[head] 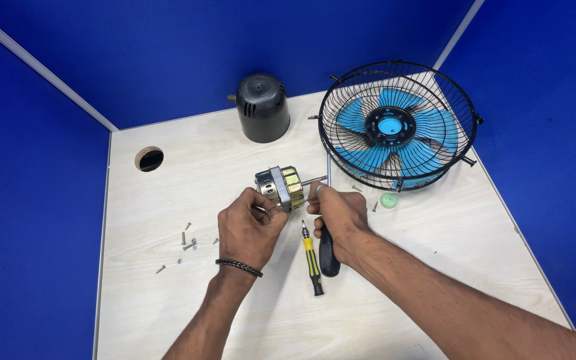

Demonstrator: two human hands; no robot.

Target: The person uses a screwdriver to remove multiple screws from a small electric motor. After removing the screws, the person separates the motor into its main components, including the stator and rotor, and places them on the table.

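Still, L to R: loose screws could roll off the table, left hand clenched on motor held just above mid-table, right hand gripping black-handled screwdriver w/ tip hidden, may slip & nick windings.

the pale wooden table fills the corner between two blue partition walls. the bare metal fan motor with copper windings sits mid-table, between the left hand on its left and the right hand on its right. behind it stands the black domed plastic motor cover; to the right of that lies the black wire fan guard with blue blades. the small yellow-and-black screwdriver lies in front of the motor, just left of the right wrist. loose metal screws lie scattered left of the left hand.
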